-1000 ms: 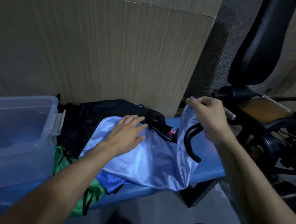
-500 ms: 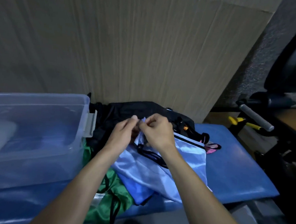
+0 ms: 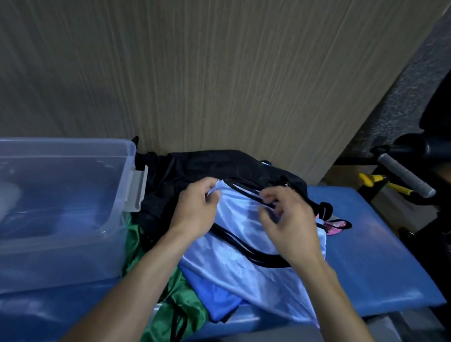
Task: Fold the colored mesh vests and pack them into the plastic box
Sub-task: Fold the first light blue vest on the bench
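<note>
Two hands work at the centre of the frame on a light blue mesh vest [image 3: 244,240], which lies on the blue table [image 3: 372,248]. Left hand [image 3: 196,208]: fingers curled, pinching the vest's upper edge. Right hand [image 3: 286,222]: fingers curled, gripping the vest's black trim [image 3: 247,189] along the same edge. Black vest [image 3: 193,169] lies behind it, green vest [image 3: 182,295] below left. Clear plastic box [image 3: 51,202] stands at the left of the frame, beside the pile.
</note>
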A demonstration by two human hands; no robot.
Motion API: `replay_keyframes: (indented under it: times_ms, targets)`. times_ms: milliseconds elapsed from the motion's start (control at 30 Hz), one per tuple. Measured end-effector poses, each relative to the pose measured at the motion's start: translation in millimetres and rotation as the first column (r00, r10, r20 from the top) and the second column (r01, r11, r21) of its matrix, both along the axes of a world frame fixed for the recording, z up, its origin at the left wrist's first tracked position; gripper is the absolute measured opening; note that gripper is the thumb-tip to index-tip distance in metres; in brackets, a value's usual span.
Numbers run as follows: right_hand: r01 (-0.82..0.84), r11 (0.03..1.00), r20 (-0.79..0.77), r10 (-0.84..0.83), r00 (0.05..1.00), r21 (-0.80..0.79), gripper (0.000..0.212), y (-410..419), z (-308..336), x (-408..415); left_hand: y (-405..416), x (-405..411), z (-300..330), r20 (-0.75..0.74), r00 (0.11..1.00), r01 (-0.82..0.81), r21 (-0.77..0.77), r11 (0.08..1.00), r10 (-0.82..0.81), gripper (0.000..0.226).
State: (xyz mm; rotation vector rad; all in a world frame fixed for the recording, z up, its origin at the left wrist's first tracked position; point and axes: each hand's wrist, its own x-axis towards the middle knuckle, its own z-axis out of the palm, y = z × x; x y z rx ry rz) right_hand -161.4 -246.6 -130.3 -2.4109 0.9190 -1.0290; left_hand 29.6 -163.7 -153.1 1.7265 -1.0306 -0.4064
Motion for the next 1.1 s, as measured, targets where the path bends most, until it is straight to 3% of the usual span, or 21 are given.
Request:
replay_keyframes:
  times_ms: [133, 300, 500, 633, 767, 833, 900, 1000, 1100]
  targets:
    - [0.109, 0.990, -0.203, -0.126, 0.971, -0.091, 0.027, -23, -5, -31, 0, -3, 4, -0.063, 0.997, -0.049, -0.028, 0.998, 0.047, 0.011]
    - [0.098, 0.995, -0.217, -0.100, 0.971, -0.020, 0.017, -29, -7, -49, -7, -6, 10, -0.198, 0.979, -0.059, -0.050, 0.997, 0.048, 0.014]
    - [0.127, 0.992, -0.239, -0.120, 0.964, 0.015, 0.014, -30, -11, -50, -7, -14, 12, 0.009, 0.999, -0.042, -0.041, 0.998, 0.042, 0.035]
    - [0.117, 0.993, -0.301, -0.102, 0.948, 0.031, 0.031, -35, -7, -57, -6, -19, 16, 0.090, 0.994, -0.059, -0.067, 0.996, 0.065, 0.036]
    - [0.235, 0.967, -0.300, -0.196, 0.934, 0.100, 0.060, -38, -3, -65, -2, -18, 14, 0.121, 0.992, -0.022, -0.080, 0.997, 0.031, 0.033]
    - [0.269, 0.950, -0.312, -0.210, 0.927, 0.160, 0.051, -39, -4, -63, -1, -16, 12, 0.126, 0.992, 0.010, -0.078, 0.997, -0.001, 0.034]
    - [0.248, 0.917, -0.257, -0.169, 0.951, 0.313, 0.029, -39, -5, -59, -1, -15, 12, 0.122, 0.992, 0.026, -0.070, 0.997, -0.017, 0.034]
    - [0.130, 0.808, -0.012, -0.150, 0.989, 0.575, 0.035, -41, -3, -49, -1, -15, 12, 0.094, 0.995, 0.041, -0.073, 0.997, -0.034, 0.034]
    - [0.021, 0.716, 0.177, -0.201, 0.963, 0.697, 0.035, -44, 0, -40, 0, -15, 12, 0.072, 0.996, 0.055, -0.082, 0.995, -0.050, 0.035]
